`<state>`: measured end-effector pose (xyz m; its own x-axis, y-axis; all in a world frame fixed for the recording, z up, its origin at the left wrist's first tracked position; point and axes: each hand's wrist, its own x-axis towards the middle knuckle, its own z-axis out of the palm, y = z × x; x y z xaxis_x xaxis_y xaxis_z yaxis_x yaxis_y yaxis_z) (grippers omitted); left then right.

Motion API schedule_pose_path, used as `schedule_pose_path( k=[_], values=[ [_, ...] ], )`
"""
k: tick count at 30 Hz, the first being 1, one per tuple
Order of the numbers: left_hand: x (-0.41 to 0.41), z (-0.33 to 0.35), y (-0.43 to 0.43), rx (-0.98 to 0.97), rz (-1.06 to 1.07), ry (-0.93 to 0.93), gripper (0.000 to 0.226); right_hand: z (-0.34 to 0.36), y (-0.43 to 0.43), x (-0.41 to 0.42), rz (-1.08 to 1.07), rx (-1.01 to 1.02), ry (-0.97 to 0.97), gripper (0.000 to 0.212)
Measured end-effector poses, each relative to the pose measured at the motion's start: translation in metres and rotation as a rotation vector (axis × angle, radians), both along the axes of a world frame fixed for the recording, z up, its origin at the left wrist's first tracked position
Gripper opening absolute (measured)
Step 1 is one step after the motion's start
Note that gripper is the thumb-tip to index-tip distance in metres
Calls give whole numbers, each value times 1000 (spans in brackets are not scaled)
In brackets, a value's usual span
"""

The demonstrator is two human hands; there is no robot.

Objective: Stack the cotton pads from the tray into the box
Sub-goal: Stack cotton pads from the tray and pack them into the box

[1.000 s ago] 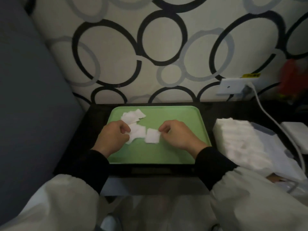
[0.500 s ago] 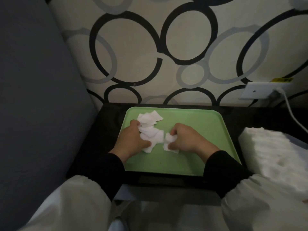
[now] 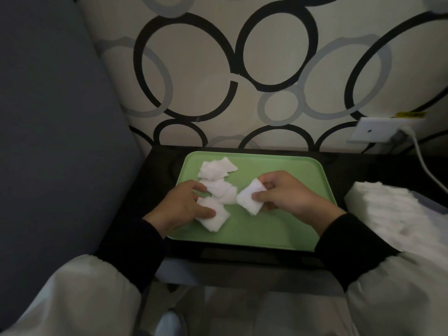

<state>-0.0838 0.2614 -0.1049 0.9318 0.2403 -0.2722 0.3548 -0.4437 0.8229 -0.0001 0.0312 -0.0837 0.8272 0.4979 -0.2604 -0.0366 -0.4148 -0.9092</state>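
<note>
Looks well along: left hand [image 3: 179, 207] pinches a cotton pad [image 3: 215, 219] on the tray [image 3: 266, 229], right hand [image 3: 288, 195] pinches another pad [image 3: 248, 201] just above it, loose pads [image 3: 217, 168] remain, big stack [image 3: 388, 209] at right.

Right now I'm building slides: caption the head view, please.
Left hand grips the near pad, right hand pinches the right pad, over a green tray.

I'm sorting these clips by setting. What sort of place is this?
Probably a room in a home, perhaps a bedroom: a small dark table stands against ring-patterned wallpaper, with a grey upholstered panel on its left and a wall socket with a white cable on the right.
</note>
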Motion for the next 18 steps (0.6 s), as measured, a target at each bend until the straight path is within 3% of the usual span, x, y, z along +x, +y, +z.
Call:
schedule_pose_path(
  k=[7,11,18],
  values=[
    [-1,9,-12,-297,59,-71,26,9,1,-14,-35,299,249,24],
    [0,13,-28,-462,104,-106,15,9,7,-23,18,247,222,12],
    [2,23,-50,-620,81,-125,20,-1,18,-28,-172,278,161,13]
  ],
)
